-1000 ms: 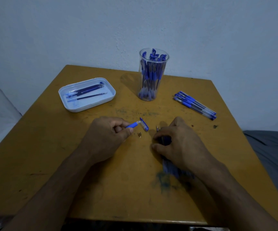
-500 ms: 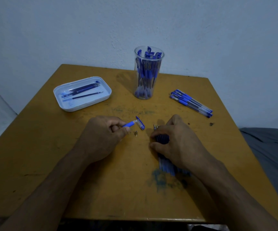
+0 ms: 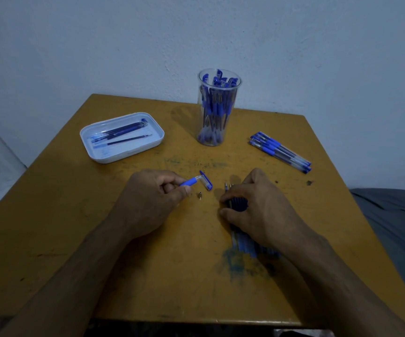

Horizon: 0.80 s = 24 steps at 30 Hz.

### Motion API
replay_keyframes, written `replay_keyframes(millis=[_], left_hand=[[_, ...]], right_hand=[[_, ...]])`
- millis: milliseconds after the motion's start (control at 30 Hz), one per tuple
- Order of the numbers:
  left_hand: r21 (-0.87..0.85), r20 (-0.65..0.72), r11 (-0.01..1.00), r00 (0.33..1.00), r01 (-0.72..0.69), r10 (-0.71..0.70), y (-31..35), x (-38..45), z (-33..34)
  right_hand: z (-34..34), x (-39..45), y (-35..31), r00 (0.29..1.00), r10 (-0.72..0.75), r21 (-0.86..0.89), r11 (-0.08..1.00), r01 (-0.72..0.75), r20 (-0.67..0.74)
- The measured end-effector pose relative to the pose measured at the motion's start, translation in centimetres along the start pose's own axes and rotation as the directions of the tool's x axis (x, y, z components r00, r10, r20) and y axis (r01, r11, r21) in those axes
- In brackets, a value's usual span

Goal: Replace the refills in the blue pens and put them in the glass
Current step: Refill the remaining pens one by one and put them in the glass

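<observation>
1. The open pen barrel [image 3: 189,183] sticks out of the left hand [image 3: 151,203], whose thumb and forefinger pinch it by its blue rubber grip, with the other fingers curled in.
2. Just past its tip a pen cap [image 3: 206,180] lies on the table [image 3: 58,215], and a small metal tip piece [image 3: 200,195] sits loose beside the left thumb.
3. The right hand [image 3: 257,210] is curled over a bundle of refills [image 3: 239,205], fingertips pinching the upper ends; the tails fan out under the wrist.
4. Judgement: barrel and refills are light, thin and stiff, smooth plastic likely to roll, so the ribbed grip is the surest hold. A refill should be drawn out singly near its nib end.
5. Further off stand the glass [image 3: 218,105] holding many pens, about 5 loose pens [image 3: 280,152] to its right, and a white tray [image 3: 94,152] with loose refills to its left.
</observation>
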<state>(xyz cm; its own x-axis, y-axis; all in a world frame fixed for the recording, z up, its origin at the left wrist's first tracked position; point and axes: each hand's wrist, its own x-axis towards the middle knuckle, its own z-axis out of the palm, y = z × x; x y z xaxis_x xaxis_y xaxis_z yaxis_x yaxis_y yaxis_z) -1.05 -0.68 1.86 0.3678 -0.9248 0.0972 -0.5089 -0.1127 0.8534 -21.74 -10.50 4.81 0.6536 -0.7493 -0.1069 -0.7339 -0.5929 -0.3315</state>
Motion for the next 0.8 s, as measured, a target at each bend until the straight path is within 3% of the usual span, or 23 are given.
replay_keyframes(millis=[233,367,633,800], left_hand=[[-0.077,-0.075,0.997,0.997,0.020,-0.026,0.0,-0.2,-1.1],[-0.121,-0.204,0.990,0.974,0.079,-0.102,-0.9,-0.1,-3.3],[-0.219,-0.569,0.963,0.782,0.157,-0.257,-4.1,-0.5,-9.7],[-0.293,-0.668,0.936,0.658,0.196,-0.347,-6.5,-0.6,-12.7]], right_hand=[[-0.2,0.1,-0.4,1.000,-0.025,-0.003,1.000,0.025,-0.009],[-0.4,1.1,-2.6,0.995,-0.073,0.035,0.997,0.075,-0.067],[0.5,9.4,-13.1,0.947,-0.261,0.020,0.963,0.269,-0.190],[2.7,17.2,-18.6,0.958,-0.248,-0.124,0.965,0.231,-0.145]])
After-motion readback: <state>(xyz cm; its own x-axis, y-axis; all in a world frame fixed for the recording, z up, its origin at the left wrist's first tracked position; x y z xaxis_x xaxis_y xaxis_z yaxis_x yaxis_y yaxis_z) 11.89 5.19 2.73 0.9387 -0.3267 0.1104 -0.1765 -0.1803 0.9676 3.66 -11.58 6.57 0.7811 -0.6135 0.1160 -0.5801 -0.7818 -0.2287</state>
